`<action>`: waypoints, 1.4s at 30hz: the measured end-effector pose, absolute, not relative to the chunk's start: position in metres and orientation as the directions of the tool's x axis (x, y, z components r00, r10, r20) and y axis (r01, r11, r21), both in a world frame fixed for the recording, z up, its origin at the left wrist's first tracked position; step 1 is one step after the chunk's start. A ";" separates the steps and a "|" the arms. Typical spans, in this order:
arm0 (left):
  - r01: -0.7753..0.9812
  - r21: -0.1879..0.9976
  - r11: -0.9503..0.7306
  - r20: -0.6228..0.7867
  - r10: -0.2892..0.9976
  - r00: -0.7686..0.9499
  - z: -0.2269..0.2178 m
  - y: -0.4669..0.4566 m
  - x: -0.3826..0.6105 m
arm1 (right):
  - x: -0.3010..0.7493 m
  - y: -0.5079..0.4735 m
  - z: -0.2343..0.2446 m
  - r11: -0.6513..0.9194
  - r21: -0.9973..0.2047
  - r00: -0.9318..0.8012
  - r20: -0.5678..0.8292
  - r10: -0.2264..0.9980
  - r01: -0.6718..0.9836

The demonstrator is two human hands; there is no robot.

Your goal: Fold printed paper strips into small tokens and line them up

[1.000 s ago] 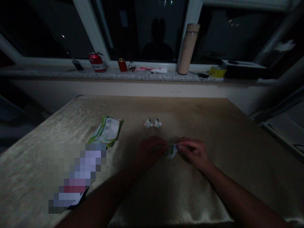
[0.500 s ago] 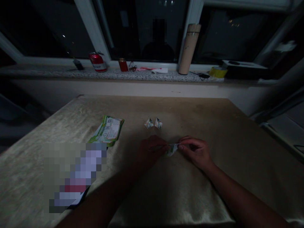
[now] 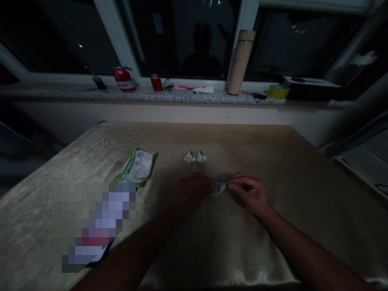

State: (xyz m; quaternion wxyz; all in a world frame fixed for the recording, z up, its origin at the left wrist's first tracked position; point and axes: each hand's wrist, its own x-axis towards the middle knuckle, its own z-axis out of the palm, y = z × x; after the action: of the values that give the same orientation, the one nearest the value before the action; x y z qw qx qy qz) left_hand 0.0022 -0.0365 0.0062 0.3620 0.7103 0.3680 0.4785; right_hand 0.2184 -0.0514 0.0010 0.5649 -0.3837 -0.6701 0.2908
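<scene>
A small green-and-white printed wrapper [image 3: 218, 189] is pinched by its far edge between both hands, low over the tablecloth. My left hand [image 3: 196, 186] grips its left end, fingers closed and mostly in shadow. At the right end, my right hand [image 3: 247, 189] holds on with thumb and fingertips. Just beyond the hands stand two small folded packets, a left triangular packet [image 3: 190, 158] and a right one [image 3: 202, 157], both white with printed marks. To the left lie flat green-and-white printed bags [image 3: 138, 165], which look stacked.
A lit, pixelated phone-like device [image 3: 100, 226] rests beside my left forearm on the pale cloth-covered table [image 3: 248, 141]. Along the windowsill are a red can [image 3: 124, 80], a small red jar [image 3: 157, 83], a tall tan cylinder [image 3: 241, 62] and a yellow roll [image 3: 278, 92].
The wrapper between my fingers has tilted a little, and less of its face hangs below the edge. Both hands stay nearly in the same place.
</scene>
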 end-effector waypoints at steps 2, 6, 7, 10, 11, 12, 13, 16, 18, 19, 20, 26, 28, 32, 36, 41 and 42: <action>0.185 0.868 -0.461 0.401 0.870 0.285 0.006 -0.036 0.002 | 0.218 -0.052 0.002 0.543 -0.816 -0.071 0.540 0.839 0.201; 0.180 0.874 -0.452 0.391 0.872 0.295 0.004 -0.035 0.001 | 0.218 -0.054 0.004 0.555 -0.799 -0.069 0.555 0.829 0.230; 0.177 0.878 -0.444 0.384 0.875 0.294 0.004 -0.035 0.002 | 0.218 -0.054 0.004 0.556 -0.796 -0.068 0.558 0.827 0.237; 0.159 0.886 -0.436 0.380 0.879 0.288 0.006 -0.036 0.002 | 0.218 -0.055 0.005 0.561 -0.791 -0.064 0.564 0.823 0.244; 0.154 0.886 -0.437 0.383 0.877 0.290 0.007 -0.036 0.002 | 0.218 -0.056 0.005 0.565 -0.790 -0.067 0.567 0.821 0.237; 0.149 0.886 -0.438 0.383 0.876 0.294 0.008 -0.037 0.002 | 0.218 -0.056 0.005 0.567 -0.792 -0.071 0.567 0.821 0.226; 0.146 0.888 -0.437 0.382 0.876 0.295 0.008 -0.037 0.002 | 0.218 -0.056 0.004 0.564 -0.797 -0.076 0.563 0.823 0.214; 0.139 0.889 -0.436 0.386 0.878 0.284 0.009 -0.037 0.002 | 0.217 -0.055 0.001 0.534 -0.826 -0.077 0.529 0.845 0.180; 0.144 0.888 -0.436 0.387 0.880 0.276 0.010 -0.037 0.001 | 0.217 -0.055 -0.001 0.517 -0.839 -0.073 0.512 0.856 0.169; 0.151 0.890 -0.431 0.382 0.883 0.272 0.010 -0.037 0.001 | 0.217 -0.054 -0.001 0.516 -0.840 -0.073 0.511 0.856 0.167; 0.154 0.892 -0.425 0.375 0.886 0.271 0.009 -0.037 0.001 | 0.217 -0.054 -0.002 0.519 -0.838 -0.076 0.514 0.854 0.168; 0.124 0.893 -0.432 0.384 0.877 0.289 0.008 -0.037 0.001 | 0.218 -0.054 0.000 0.557 -0.799 -0.088 0.552 0.829 0.226; 0.114 0.897 -0.427 0.382 0.879 0.284 0.006 -0.037 0.002 | 0.218 -0.055 0.002 0.563 -0.789 -0.092 0.559 0.824 0.246; 0.104 0.901 -0.421 0.383 0.884 0.267 0.005 -0.036 0.002 | 0.216 -0.055 0.002 0.558 -0.792 -0.092 0.554 0.827 0.246; 0.092 0.920 -0.382 0.349 0.902 0.254 0.008 -0.037 0.001 | 0.214 -0.056 0.002 0.571 -0.775 -0.114 0.563 0.818 0.270; 0.064 0.932 -0.357 0.332 0.911 0.246 0.010 -0.038 0.003 | 0.213 -0.058 0.007 0.617 -0.730 -0.122 0.612 0.782 0.292; 0.062 0.932 -0.357 0.332 0.910 0.249 0.010 -0.038 0.003 | 0.213 -0.058 0.007 0.617 -0.730 -0.121 0.611 0.782 0.295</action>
State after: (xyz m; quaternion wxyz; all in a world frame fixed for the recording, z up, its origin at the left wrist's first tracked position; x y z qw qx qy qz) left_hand 0.0032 -0.0377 0.0098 0.4319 0.6617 0.3672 0.4906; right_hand 0.2134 -0.0577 0.0067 0.5454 -0.3766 -0.7147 0.2233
